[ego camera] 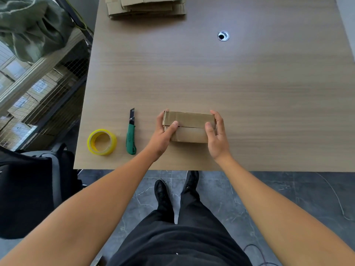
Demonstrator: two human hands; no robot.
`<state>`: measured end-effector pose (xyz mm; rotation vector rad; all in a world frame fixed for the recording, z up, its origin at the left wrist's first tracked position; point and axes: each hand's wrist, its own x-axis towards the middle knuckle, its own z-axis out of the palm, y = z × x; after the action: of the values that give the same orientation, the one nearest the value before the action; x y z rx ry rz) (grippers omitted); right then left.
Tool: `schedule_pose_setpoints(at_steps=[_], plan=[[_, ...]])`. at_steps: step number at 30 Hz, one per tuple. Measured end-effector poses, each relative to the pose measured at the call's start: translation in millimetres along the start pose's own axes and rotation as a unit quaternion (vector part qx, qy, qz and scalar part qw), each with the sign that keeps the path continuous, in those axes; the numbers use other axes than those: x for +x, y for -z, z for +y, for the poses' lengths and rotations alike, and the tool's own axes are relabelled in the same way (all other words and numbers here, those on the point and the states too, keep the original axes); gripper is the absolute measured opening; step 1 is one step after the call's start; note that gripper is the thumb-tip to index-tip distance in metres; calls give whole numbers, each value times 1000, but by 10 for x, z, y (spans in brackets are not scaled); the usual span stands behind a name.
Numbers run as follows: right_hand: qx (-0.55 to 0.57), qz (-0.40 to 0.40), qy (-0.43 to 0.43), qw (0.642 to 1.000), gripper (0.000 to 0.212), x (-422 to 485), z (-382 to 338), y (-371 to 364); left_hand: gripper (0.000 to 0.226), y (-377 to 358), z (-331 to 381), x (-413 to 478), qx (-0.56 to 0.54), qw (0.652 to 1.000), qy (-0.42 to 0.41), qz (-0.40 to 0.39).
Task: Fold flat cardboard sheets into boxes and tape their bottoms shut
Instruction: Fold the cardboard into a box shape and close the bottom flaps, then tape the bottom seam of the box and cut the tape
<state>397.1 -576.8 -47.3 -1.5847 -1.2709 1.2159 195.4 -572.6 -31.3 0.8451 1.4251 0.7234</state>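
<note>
A small brown cardboard box [189, 126] stands on the wooden table [249, 93] near its front edge, its two flaps folded shut so that they meet in a seam along the top. My left hand [163, 135] grips the box's left end, thumb pressing on the seam. My right hand [217, 135] grips the right end, thumb on the flap and fingers round the far side. A roll of yellow tape [101, 142] lies to the left. Between the tape and the box lies a green utility knife [131, 134] with its blade out.
A stack of flat cardboard sheets [146, 6] lies at the table's far edge. A round cable hole [223, 36] sits in the tabletop. Left of the table are a wire cage with boxes [38, 96] and a dark chair [32, 189].
</note>
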Motion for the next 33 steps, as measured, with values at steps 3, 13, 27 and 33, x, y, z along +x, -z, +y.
schedule_pose_setpoints(at_steps=[3,13,27,33], plan=[[-23,0,4,1000,48,-33,23,1,56,9,-6,-53,38,999,-8,5],[-46,7,-41,998,48,-367,144,-71,53,-15,-291,-238,48,999,10,22],[-552,-118,92,820,65,18,-228,-490,56,156,36,172,198,978,-25,54],[-590,-168,101,783,65,28,-365,-767,51,953,-197,-130,332,917,-108,195]])
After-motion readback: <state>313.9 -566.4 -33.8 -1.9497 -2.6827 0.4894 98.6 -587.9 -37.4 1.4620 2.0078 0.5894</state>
